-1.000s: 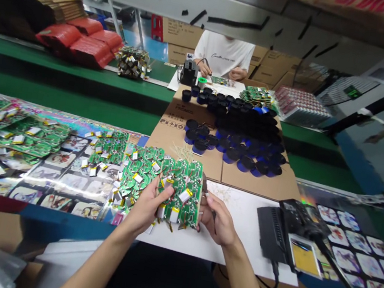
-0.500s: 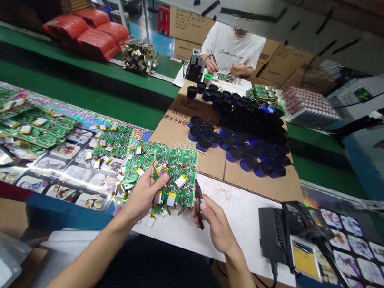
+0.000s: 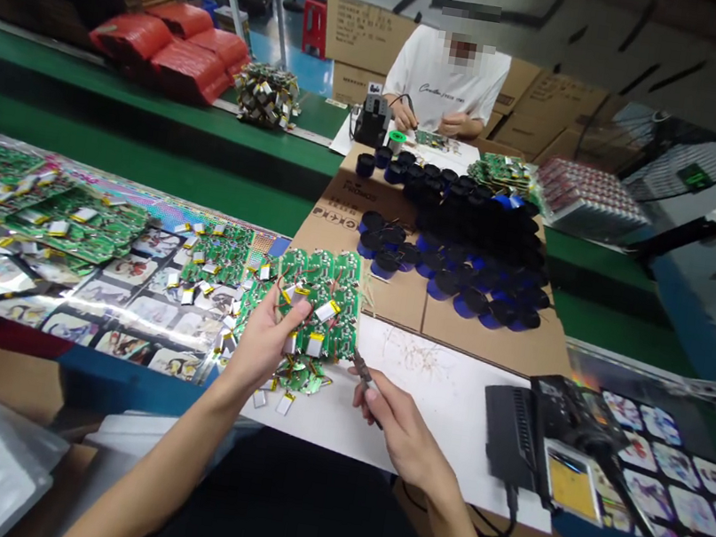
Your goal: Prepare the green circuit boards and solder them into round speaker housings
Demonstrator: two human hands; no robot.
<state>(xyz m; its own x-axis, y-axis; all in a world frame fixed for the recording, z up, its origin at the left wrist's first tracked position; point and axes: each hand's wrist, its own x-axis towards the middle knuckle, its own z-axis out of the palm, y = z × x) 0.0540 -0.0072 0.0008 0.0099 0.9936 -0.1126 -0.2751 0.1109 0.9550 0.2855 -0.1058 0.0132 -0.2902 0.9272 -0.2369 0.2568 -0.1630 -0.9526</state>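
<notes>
My left hand [image 3: 267,336] grips a green circuit board panel [image 3: 349,290] by its left part, thumb on top. Small silver battery cells with yellow ends [image 3: 327,311] and thin red wires lie across the panel. My right hand [image 3: 399,418] is closed round a dark pair of pliers [image 3: 364,372], whose tip is at the panel's lower right corner. Whether the tip touches the board, I cannot tell. Below the held panel, another green board [image 3: 302,375] shows partly, with loose battery cells [image 3: 285,403] beside it on the white sheet [image 3: 335,422].
Stacked circuit boards [image 3: 81,227] lie to the left. Many black-and-blue round parts [image 3: 467,303] stand on cardboard [image 3: 387,295] ahead. A black power box [image 3: 512,435] with cables is at right. Wire scraps [image 3: 416,353] litter the sheet. Across the bench, a person in a white shirt [image 3: 449,85] works.
The held panel has shifted slightly up and left, baring more of the board below. My right hand has turned the pliers so their tip points up-left at the panel's corner.
</notes>
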